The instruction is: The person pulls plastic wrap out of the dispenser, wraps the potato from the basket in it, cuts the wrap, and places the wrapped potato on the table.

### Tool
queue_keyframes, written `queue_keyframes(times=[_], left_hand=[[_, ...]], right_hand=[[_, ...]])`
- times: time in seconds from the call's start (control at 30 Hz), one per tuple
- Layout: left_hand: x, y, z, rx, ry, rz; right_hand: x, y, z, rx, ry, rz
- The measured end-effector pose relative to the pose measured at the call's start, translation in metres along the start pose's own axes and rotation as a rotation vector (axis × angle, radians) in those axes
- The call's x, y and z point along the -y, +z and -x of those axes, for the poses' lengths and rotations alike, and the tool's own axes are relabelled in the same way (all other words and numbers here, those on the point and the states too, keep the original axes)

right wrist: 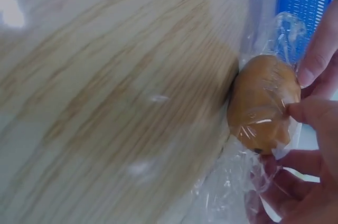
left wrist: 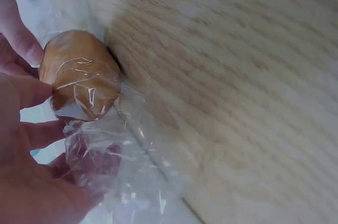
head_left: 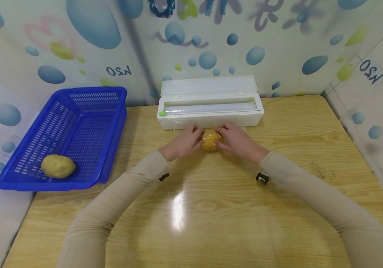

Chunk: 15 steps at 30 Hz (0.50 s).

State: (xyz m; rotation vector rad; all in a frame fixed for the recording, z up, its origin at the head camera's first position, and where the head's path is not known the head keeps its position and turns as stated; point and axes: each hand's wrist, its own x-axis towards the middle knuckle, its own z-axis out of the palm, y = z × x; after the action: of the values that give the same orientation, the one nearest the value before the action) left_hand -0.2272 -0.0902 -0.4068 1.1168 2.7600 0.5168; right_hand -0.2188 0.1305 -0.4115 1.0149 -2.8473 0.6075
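Note:
A rounded orange fruit point(head_left: 210, 140), its exact kind unclear, sits on the table under clear cling film point(left wrist: 140, 166). In both wrist views the film clings to its skin in creases and spreads loosely past one end. My left hand point(head_left: 185, 142) holds the fruit's left side, thumb and fingertips against the wrapped surface. From the right, my right hand point(head_left: 238, 142) grips it too, with thumb and fingers bent around film and fruit. Just behind the hands stands a white cling film box point(head_left: 211, 120), lid raised, a film roll point(head_left: 211, 108) inside and a green slider point(head_left: 163, 113) on its edge.
A blue plastic basket point(head_left: 112, 149) stands at the left of the wooden table point(head_left: 211, 238), with one potato point(head_left: 58, 166) in it. Behind the table and box rises a wall point(head_left: 138, 48) covered in blue-spotted paper; another wall borders the right side.

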Motion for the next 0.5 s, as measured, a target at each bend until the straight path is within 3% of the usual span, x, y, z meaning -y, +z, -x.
queue_keyframes(times=[0.1, 0.17, 0.37, 0.5], left_hand=[[0.0, 0.0012, -0.0008, -0.03, 0.029, -0.104], [0.0008, 0.0013, -0.0015, -0.032, 0.038, -0.118], [0.0071, 0.0003, -0.004, -0.021, -0.004, 0.017], [0.0082, -0.0021, -0.0051, -0.018, -0.023, 0.015]], right_hand=[[-0.001, 0.0, -0.0001, 0.012, 0.026, 0.009], [-0.0017, 0.0002, -0.0003, 0.024, 0.05, 0.014], [-0.0013, 0.0004, -0.0021, 0.043, 0.052, 0.066], [-0.0015, 0.0012, -0.0041, 0.051, 0.034, 0.11]])
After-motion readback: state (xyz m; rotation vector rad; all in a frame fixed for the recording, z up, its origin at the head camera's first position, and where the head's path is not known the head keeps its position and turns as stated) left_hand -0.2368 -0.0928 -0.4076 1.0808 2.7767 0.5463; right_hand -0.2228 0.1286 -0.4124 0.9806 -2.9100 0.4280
